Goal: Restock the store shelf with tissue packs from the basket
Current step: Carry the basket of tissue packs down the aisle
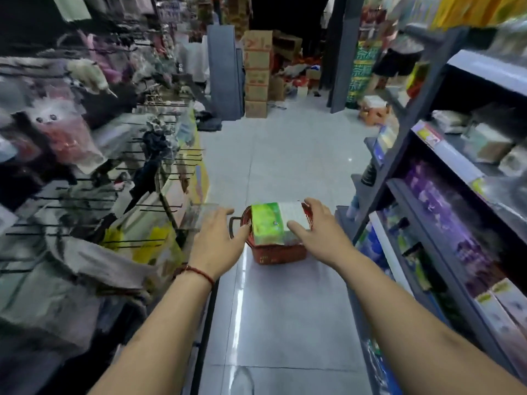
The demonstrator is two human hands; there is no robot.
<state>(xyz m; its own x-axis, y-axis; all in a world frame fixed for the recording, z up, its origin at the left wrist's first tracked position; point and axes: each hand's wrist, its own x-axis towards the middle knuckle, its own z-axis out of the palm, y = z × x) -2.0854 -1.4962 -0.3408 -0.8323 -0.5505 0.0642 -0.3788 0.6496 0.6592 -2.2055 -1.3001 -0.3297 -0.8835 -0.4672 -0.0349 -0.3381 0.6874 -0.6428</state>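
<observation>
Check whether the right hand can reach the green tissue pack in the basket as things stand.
Probably yes: the right hand lies against the tissue pack, which sticks up above the basket rim, and nothing stands between them.

basket (278,256) on the floor (285,155) at your 12 o'clock, aisle running on behind it
the tissue pack (271,223) lies in the basket, on top. your left hand (216,238) is at the basket's 9 o'clock rim; your right hand (316,229) rests on the pack's 3 o'clock side. the shelf (445,178) runs along your 2 to 4 o'clock, the hanging racks (85,172) along your 8 to 10, and stacked cartons (256,75) stand far off at 12, behind the basket.
</observation>
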